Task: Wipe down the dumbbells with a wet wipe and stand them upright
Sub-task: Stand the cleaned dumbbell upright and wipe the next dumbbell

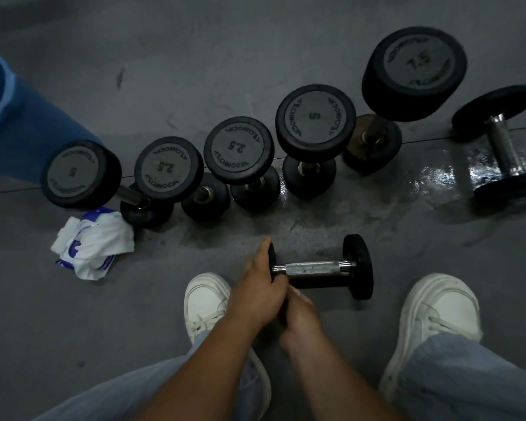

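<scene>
A small black dumbbell [316, 268] with a steel handle lies on its side on the floor between my shoes. My left hand [257, 287] grips its left head from above, fingers curled over the rim. Just below it, my right hand [299, 323] is blurred and curled against the same end. It pinches a pale scrap that looks like a wet wipe [299, 294]. Behind, several dumbbells stand upright in a row, from a 5 [73, 174] on the left to a 7.5 [413, 71] on the right. Another dumbbell [501, 144] lies on its side at the far right.
A crumpled white and blue wipes pack [91, 241] lies on the floor at the left. A blue bin [28, 129] stands at the far left. The grey floor shows a wet patch [438, 177] near the lying dumbbell. My white shoes [205, 302] flank the work spot.
</scene>
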